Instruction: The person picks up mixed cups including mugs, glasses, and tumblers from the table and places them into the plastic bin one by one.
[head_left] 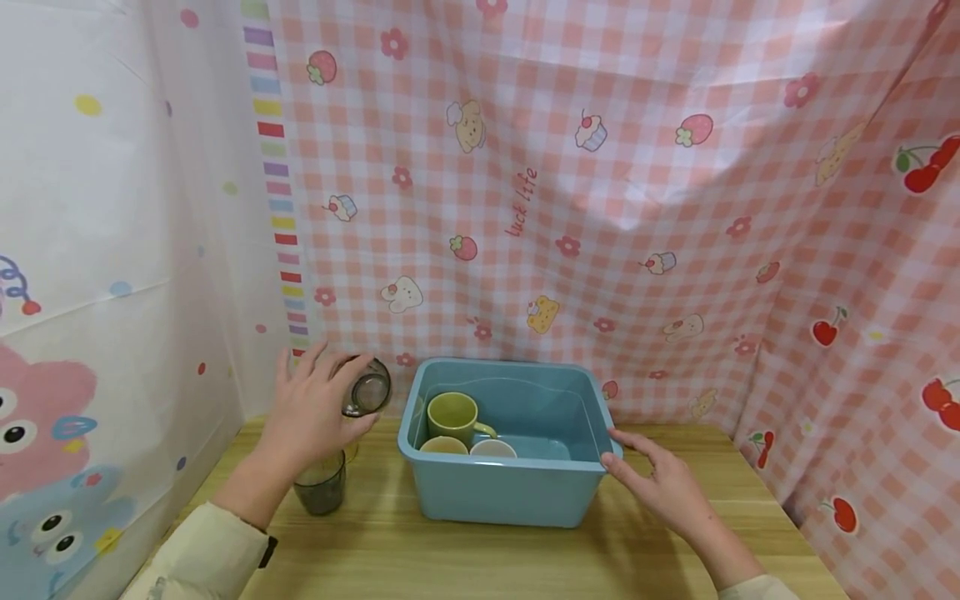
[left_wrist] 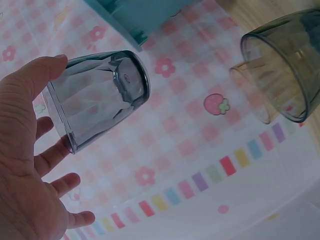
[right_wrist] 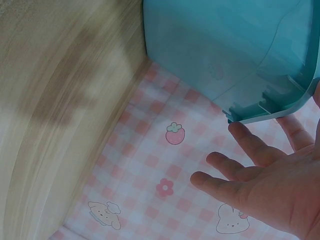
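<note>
My left hand (head_left: 311,412) pinches a grey, see-through glass tumbler (head_left: 372,392) between thumb and fingers near its rim. The tumbler (left_wrist: 100,85) is tipped on its side in the air, left of a blue plastic bin (head_left: 510,493). Below that hand, a second dark glass (head_left: 322,493) stands on the table, with an amber glass (left_wrist: 245,90) beside it, mostly hidden in the head view. At the bin's right end, my right hand (head_left: 663,483) touches the rim, fingers spread. Inside the bin's left part are a green mug (head_left: 452,414), a yellowish cup (head_left: 444,447) and a white cup (head_left: 492,449).
The bin stands on a wooden table (head_left: 375,550), close to the back. A pink checked cloth (head_left: 510,167) hangs behind and to the right. On the left hangs a white cloth (head_left: 187,275) with cartoon prints.
</note>
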